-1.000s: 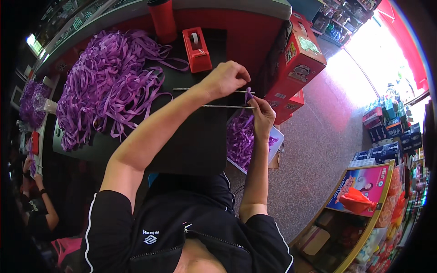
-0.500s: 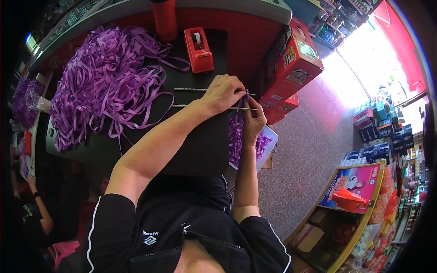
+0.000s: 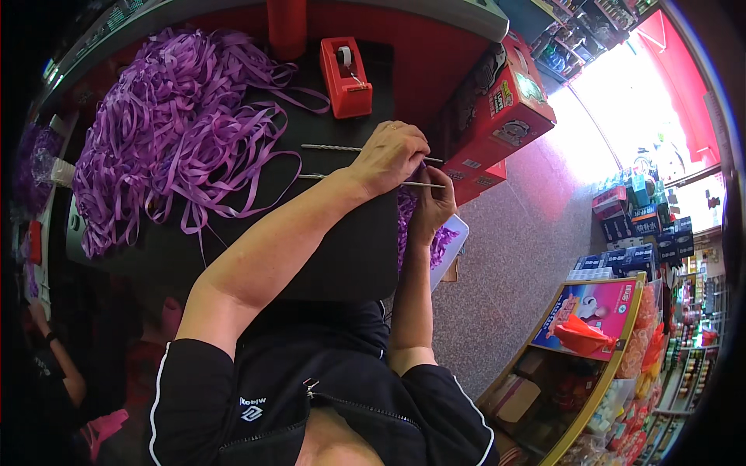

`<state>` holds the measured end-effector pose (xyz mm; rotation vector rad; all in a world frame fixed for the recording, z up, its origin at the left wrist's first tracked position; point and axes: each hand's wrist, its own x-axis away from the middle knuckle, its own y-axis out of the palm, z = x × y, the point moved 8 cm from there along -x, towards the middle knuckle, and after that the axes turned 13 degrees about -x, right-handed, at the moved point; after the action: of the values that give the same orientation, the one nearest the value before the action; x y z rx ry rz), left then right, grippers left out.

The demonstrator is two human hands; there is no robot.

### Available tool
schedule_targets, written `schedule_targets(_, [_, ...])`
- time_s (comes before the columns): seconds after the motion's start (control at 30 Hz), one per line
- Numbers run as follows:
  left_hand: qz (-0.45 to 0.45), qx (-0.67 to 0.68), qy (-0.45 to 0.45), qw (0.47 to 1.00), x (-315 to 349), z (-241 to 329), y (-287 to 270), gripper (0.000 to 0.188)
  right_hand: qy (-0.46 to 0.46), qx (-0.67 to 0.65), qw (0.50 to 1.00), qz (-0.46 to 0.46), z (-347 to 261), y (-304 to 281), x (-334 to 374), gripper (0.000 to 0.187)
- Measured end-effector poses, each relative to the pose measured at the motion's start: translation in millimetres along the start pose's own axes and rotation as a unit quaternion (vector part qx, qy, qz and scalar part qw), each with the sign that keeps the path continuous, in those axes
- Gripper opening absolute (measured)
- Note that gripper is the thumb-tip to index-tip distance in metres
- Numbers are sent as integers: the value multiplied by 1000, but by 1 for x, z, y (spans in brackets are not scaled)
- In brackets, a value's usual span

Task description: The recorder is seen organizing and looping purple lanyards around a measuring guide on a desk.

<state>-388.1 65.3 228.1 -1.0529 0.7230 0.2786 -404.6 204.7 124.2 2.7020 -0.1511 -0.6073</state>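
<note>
Two thin metal rods, an upper twisted one (image 3: pixel 330 147) and a lower one (image 3: pixel 427 185), lie crosswise over the right edge of the black table (image 3: pixel 353 252). At their right ends my left hand (image 3: pixel 391 158) is closed, its fingers bent down on a small bit of purple ribbon (image 3: pixel 421 169). Just below, my right hand (image 3: pixel 435 206) pinches at the same ribbon, thumb and fingertips close to the lower rod. The fingers hide most of the ribbon there. A big tangled heap of purple ribbon (image 3: pixel 167 140) covers the table's left part.
A red tape dispenser (image 3: pixel 347 81) stands at the back of the table, near a red cylinder (image 3: pixel 287 27). Below my right hand, a white bin (image 3: pixel 454 252) holds purple ribbon pieces. Red cartons (image 3: pixel 513 101) stand to the right. Another person's arm (image 3: pixel 62 353) shows at far left.
The whole view has shifted slightly. My left fingers have curled further down over the ribbon, and my right hand stays close beneath them. The rods remain in place under the hands.
</note>
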Motion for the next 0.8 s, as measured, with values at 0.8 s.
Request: schedule_targets(0.8, [-126,45,-109,985,1,-18,16,19,177,4,969,-170,6,17,-23,22])
